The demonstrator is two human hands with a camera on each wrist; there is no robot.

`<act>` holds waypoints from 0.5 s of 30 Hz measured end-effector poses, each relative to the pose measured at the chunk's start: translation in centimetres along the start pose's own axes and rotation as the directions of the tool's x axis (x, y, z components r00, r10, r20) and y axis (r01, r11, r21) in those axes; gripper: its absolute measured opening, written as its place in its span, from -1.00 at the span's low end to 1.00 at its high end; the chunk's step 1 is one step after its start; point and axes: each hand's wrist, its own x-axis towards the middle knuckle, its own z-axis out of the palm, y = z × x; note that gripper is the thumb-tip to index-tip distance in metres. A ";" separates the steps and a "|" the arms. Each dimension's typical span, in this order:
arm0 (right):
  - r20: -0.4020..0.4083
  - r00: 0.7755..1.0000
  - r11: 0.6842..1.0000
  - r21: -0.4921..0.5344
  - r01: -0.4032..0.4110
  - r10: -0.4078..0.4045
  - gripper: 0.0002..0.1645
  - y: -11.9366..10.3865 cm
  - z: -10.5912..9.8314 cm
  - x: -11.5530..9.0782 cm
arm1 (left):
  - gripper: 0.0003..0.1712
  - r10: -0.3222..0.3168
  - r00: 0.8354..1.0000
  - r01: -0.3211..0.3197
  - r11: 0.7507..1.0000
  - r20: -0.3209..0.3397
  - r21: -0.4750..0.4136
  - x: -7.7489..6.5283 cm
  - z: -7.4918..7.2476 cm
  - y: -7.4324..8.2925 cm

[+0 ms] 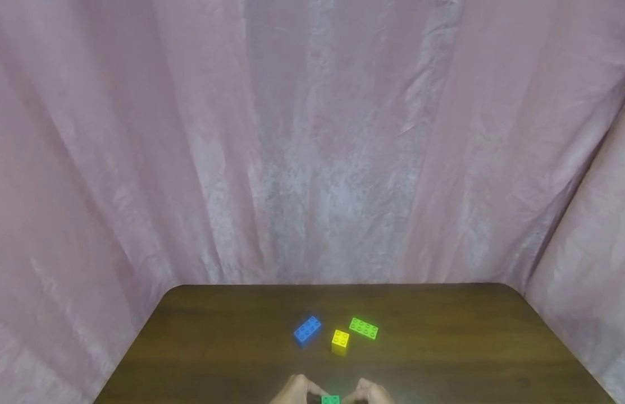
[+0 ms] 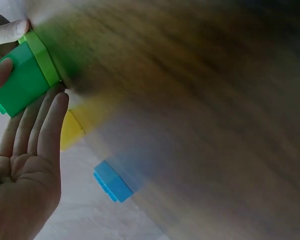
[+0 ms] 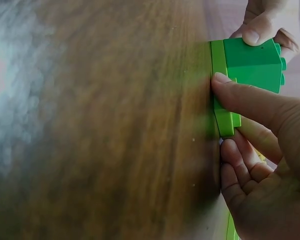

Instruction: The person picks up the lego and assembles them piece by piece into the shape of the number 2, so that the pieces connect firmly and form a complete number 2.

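Note:
In front of me, at the bottom edge of the head view, my left hand (image 1: 294,390) and right hand (image 1: 370,391) meet at a green toy building brick (image 1: 330,399). The left wrist view has my left thumb on the side of this dark green brick (image 2: 22,82), while several fingers stretch out below it. A thinner light green brick (image 3: 224,122) lies flush along the dark green brick's bottom, close over the table. My right thumb and index finger pinch one end of the light green brick in the right wrist view, with the other fingers loosely curled.
Farther back on the brown wooden table (image 1: 216,336) lie a blue brick (image 1: 307,330), a taller yellow brick (image 1: 340,342) and another light green brick (image 1: 363,328). Pink curtains (image 1: 332,140) hang behind the table and along both sides.

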 end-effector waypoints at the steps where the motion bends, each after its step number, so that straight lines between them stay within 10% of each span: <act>1: -0.001 0.999 0.998 -0.038 0.047 -0.047 -0.83 0.2 0.0 0.0 | -0.76 0.004 1.000 -0.004 1.000 0.000 -0.009 0.0 0.0 -0.1; 7: -0.008 0.984 0.976 -0.132 0.174 -0.176 -0.81 0.5 0.0 0.0 | -0.74 0.012 1.000 -0.012 1.000 0.004 0.007 -0.1 -0.1 -0.2; 15: 0.012 0.997 0.997 0.020 0.073 -0.073 -0.68 0.2 -0.3 -0.2 | -0.71 -0.031 0.999 0.031 0.999 0.014 -0.044 -0.3 0.0 -0.4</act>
